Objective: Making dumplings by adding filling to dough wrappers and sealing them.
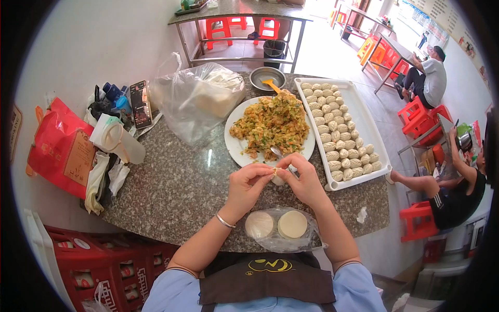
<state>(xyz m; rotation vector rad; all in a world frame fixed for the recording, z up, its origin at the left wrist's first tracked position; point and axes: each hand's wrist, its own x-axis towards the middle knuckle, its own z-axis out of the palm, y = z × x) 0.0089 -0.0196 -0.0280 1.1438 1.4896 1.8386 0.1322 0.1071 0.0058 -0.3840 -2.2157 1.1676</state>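
Note:
My left hand (249,181) and my right hand (302,177) meet over the table, pinching the edge of a partly closed dumpling (277,180) between the fingertips. A metal spoon (276,151) reaches from beside my right hand to the filling; whether that hand also holds its handle is unclear. Just beyond my hands, chopped filling (273,121) is heaped on a white plate (234,154). To the right, a white tray (364,117) bears rows of pleated dumplings (339,136). Two stacks of round wrappers (292,224) lie on clear plastic between my forearms.
Behind the plate stand a metal bowl (257,80) and a plastic bag of dough (218,95). A phone (140,104), a plastic jug (134,150) and a red bag (62,148) line the left side. Red crates (105,269) are below left. Two people sit at right.

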